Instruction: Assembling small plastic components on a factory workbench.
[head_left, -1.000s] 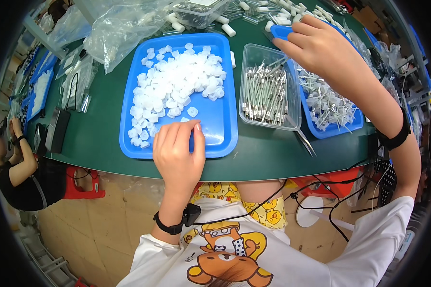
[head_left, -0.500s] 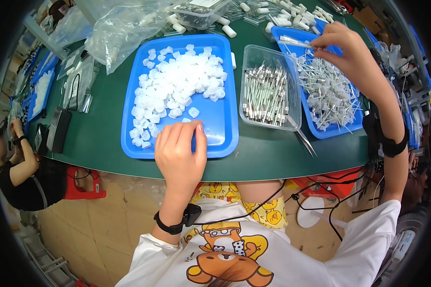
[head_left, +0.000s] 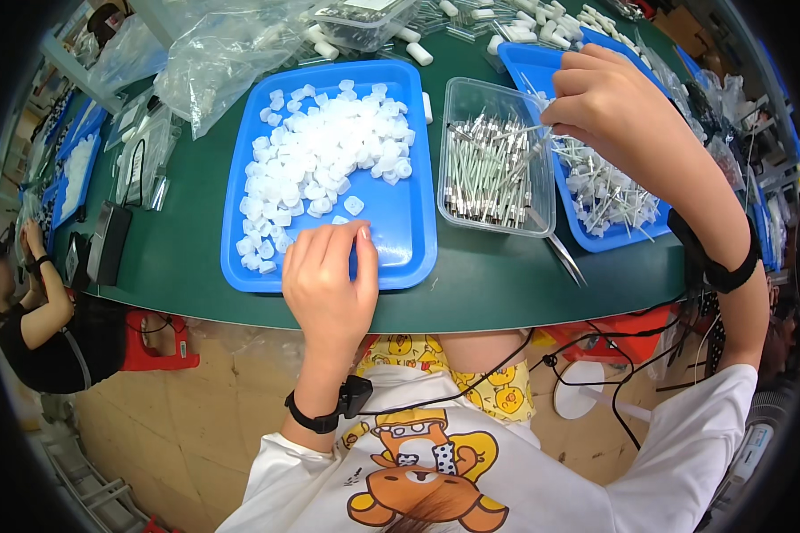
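Note:
My left hand [head_left: 327, 277] rests over the near edge of a blue tray [head_left: 418, 253], fingers bent and closed, thumb tip close to the index finger. A small translucent white plastic piece [head_left: 340, 219] shows at its fingertips; what lies under the fingers is hidden. More such pieces [head_left: 329, 147] are heaped in this tray. My right hand [head_left: 600, 99] is pinched closed between a clear box [head_left: 498, 226] of slender metal-ended rods [head_left: 489, 169] and a second blue tray [head_left: 596, 246]. Something slender may be in its fingers, but they hide it. That tray holds thin-stemmed white-capped pieces [head_left: 609, 191].
Metal tweezers [head_left: 567, 259] lie beside the clear box. Behind are another clear box [head_left: 364, 22], white cylinders [head_left: 542, 27] and plastic bags [head_left: 227, 62]. A black box [head_left: 109, 242] stands at left. A cable [head_left: 471, 389] runs from my left wrist; another person [head_left: 49, 311] sits at far left.
My right hand has moved left and down, bringing its fingers near the clear box's far right corner. A white piece now shows at my left fingertips; that hand has barely moved.

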The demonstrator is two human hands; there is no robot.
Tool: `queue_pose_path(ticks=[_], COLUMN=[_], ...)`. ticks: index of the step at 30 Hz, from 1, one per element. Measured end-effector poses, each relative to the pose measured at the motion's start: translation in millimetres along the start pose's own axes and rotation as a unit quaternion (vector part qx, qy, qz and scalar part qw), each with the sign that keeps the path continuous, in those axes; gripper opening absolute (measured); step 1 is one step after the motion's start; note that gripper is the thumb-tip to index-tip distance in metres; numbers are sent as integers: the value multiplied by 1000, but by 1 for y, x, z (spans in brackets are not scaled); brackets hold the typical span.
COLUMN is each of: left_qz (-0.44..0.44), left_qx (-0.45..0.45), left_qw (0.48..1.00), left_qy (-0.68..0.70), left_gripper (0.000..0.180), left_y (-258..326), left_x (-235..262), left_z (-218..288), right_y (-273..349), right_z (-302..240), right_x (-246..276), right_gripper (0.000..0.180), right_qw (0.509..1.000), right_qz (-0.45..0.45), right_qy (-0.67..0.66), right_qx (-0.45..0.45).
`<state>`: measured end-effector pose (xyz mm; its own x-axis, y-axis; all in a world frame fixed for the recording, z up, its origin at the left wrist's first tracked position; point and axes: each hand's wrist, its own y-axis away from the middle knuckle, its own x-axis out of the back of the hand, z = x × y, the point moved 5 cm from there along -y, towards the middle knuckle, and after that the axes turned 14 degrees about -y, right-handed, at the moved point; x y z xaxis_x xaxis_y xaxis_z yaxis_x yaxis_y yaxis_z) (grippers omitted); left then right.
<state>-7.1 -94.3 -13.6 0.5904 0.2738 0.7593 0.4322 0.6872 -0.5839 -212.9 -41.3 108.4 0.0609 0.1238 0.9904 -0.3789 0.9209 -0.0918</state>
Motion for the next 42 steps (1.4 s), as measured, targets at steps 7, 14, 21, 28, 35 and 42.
queue_pose_path(ticks=[7,14,21,28,35,42], left_qz=[0,0,4,5,2,4], left_qx=[-5,-10,-12,-13,-14,-12], left_qw=[1000,1000,1000,1000,1000,1000], left_qy=[-3,-6,-7,-5,-2,-2], left_gripper=[8,8,8,8,7,6], left_y=[1,1,1,1,0,0], left_x=[0,-1,-1,-2,-2,-2], left_z=[-1,-1,-2,-4,-4,-4], right_y=[2,-10,-19,-15,-23,-27], right_z=[9,-1,-7,-23,-19,-14], right_x=[-11,-38,-40,-59,-72,-79], right_gripper=[12,19,18,20,25,8], right_qw=[995,995,990,939,894,905], right_qz=[42,-11,10,49,4,-1], right_qy=[-82,-4,-39,64,123,102], right_qx=[-22,100,138,334,430,413])
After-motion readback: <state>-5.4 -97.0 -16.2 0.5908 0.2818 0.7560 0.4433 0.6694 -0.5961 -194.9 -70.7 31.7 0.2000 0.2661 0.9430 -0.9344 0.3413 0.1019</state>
